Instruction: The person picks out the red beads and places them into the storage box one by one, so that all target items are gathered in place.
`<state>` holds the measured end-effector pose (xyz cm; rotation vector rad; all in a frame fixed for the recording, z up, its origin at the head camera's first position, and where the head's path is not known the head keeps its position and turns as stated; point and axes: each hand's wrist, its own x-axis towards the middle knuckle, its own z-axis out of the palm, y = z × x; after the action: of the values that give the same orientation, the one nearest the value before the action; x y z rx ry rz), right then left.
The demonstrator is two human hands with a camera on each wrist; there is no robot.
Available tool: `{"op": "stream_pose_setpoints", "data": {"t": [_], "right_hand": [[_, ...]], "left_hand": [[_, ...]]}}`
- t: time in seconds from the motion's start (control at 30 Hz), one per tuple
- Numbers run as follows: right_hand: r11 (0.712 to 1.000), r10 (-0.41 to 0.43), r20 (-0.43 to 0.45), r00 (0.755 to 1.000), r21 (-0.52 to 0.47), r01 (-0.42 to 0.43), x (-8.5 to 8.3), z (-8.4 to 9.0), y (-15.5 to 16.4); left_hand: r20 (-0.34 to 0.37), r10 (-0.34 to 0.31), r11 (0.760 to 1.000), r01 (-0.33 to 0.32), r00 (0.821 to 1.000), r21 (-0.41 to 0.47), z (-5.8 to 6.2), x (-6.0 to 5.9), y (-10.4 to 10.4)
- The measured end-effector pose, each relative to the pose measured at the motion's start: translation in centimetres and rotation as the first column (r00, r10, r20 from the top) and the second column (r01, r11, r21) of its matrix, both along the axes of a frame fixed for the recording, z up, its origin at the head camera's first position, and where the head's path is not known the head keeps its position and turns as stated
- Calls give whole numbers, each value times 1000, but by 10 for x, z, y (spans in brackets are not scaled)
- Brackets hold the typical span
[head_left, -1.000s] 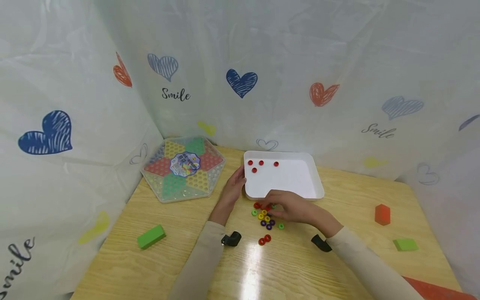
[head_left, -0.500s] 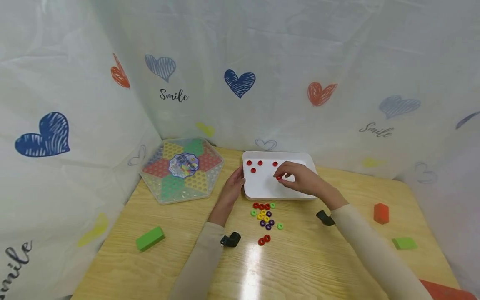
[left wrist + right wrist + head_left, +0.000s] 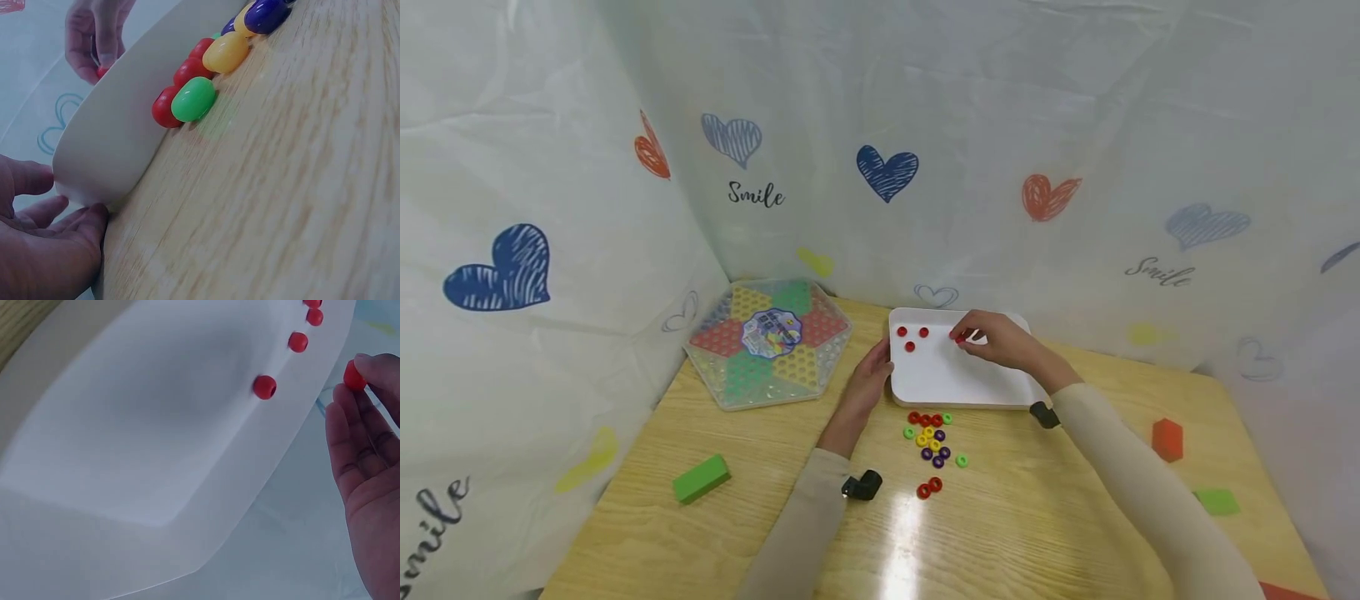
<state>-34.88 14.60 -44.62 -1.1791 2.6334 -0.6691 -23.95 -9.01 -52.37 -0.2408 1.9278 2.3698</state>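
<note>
Several red beads (image 3: 265, 387) lie in the white tray (image 3: 955, 383), mostly toward its back left. My right hand (image 3: 996, 340) is over the back part of the tray and pinches another red bead (image 3: 354, 375) between thumb and fingertips. At the tray's left side is my left hand (image 3: 867, 379), its loosely extended thumb and fingers touching the outer wall near the front corner. In front of the tray, red, green (image 3: 194, 99), yellow (image 3: 935, 446) and purple beads (image 3: 938, 462) sit in a loose cluster on the table.
A hexagonal game board (image 3: 771, 343) with colored triangles lies left of the tray. Green blocks (image 3: 702, 478) and a red block (image 3: 1167, 439) stand toward the table's sides. Behind the table (image 3: 1015, 533) hangs a white patterned curtain (image 3: 970, 125).
My right hand has carried a red bead from the table cluster up over the tray, then farther back toward the beads there. My left hand stays at the tray's left side.
</note>
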Motion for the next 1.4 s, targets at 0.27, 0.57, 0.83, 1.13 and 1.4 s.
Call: {"op": "stream_pose_setpoints", "data": {"t": [0.27,0.57,0.83,1.13,1.4], "right_hand": [[999,-5,34,999,45,4,-18,-2,-13],[998,45,-7,999,45,-44,-33,-12,-25],[993,71,4,997,96,-71,-40,-15,-33],[987,83,7,997,136,-83,-41,-21,-38],[984,84,-22,996,159,-80,-43,-25,-37]], "left_hand": [[19,3,1000,-3,1000,-7,-1,-4,0],[6,-3,1000,3,1000,-13,-3,-3,-1],[19,-1,1000,1,1000,0,-3,-1,0],[12,-5,1000,5,1000,-4,2,4,1],[-3,0,1000,0,1000,0,-1,1,2]]}}
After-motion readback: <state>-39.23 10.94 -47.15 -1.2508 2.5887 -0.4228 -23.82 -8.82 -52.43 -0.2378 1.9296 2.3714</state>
